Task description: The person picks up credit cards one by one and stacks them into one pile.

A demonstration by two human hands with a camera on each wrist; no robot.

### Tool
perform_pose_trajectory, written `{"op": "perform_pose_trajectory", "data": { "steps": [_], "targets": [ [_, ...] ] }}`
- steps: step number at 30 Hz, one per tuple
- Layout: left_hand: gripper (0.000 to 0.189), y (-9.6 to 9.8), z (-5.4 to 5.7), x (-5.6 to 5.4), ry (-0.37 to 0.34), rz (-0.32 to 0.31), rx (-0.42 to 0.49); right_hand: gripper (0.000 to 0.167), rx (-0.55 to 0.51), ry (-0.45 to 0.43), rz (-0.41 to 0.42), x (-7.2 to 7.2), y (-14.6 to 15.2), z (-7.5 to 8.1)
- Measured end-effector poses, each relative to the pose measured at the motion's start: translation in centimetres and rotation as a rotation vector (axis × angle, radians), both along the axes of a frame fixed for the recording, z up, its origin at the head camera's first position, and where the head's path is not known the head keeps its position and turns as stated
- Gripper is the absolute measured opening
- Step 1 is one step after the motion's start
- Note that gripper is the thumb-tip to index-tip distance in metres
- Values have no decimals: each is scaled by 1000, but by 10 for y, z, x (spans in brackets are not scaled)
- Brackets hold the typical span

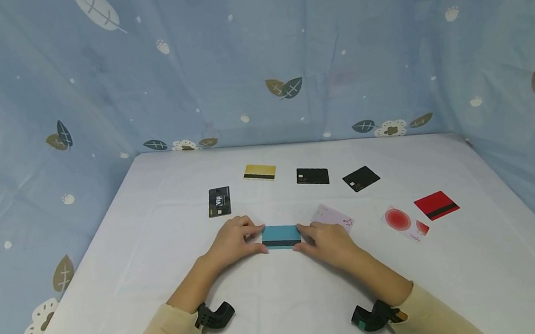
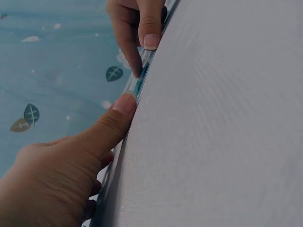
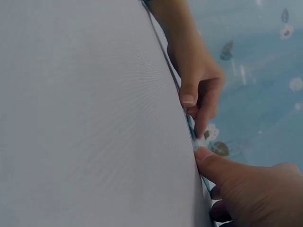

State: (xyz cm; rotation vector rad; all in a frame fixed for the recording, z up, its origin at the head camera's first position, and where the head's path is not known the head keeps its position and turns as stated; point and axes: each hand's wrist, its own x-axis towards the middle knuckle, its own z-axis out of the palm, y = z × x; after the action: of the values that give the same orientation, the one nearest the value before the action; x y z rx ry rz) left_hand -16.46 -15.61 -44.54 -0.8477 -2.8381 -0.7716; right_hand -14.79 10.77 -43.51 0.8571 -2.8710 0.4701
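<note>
A teal-blue card (image 1: pixel 280 232) with a dark stripe lies flat on the white-covered table, between both hands. My left hand (image 1: pixel 232 240) pinches its left end, thumb at the near corner and index finger at the far corner. On the opposite end, my right hand (image 1: pixel 332 242) grips the near and far corners the same way. Both wrist views look low across the cloth, so the card shows only as a thin teal sliver between the left thumb (image 2: pixel 125 102) and the other hand's fingers. A pale pink card (image 1: pixel 333 216) is partly hidden behind my right hand.
Beyond the hands lie a black VIP card (image 1: pixel 219 202), a gold card (image 1: pixel 260 172), a second black card (image 1: pixel 312 176) and a tilted black card (image 1: pixel 361 178). Toward the right are a card with red circles (image 1: pixel 398 220) and a red card (image 1: pixel 436 205). A blue patterned curtain (image 1: pixel 239 58) borders the table.
</note>
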Motion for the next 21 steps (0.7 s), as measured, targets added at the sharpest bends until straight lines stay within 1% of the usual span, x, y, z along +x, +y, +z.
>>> {"op": "perform_pose_trajectory", "data": {
  "steps": [6,9,13,21],
  "targets": [
    [60,8,-4,1,39,-26,15,54,-76,-69,-45,5,7,0],
    [59,11,-6,2,65,-35,18,52,-82,-65,-50,5,11,-2],
    [59,15,-7,2,103,-37,9,52,-78,-44,-33,2,15,-3],
    [59,24,-6,2,114,-35,5,53,-71,-68,-34,1,25,-1]
  ]
}}
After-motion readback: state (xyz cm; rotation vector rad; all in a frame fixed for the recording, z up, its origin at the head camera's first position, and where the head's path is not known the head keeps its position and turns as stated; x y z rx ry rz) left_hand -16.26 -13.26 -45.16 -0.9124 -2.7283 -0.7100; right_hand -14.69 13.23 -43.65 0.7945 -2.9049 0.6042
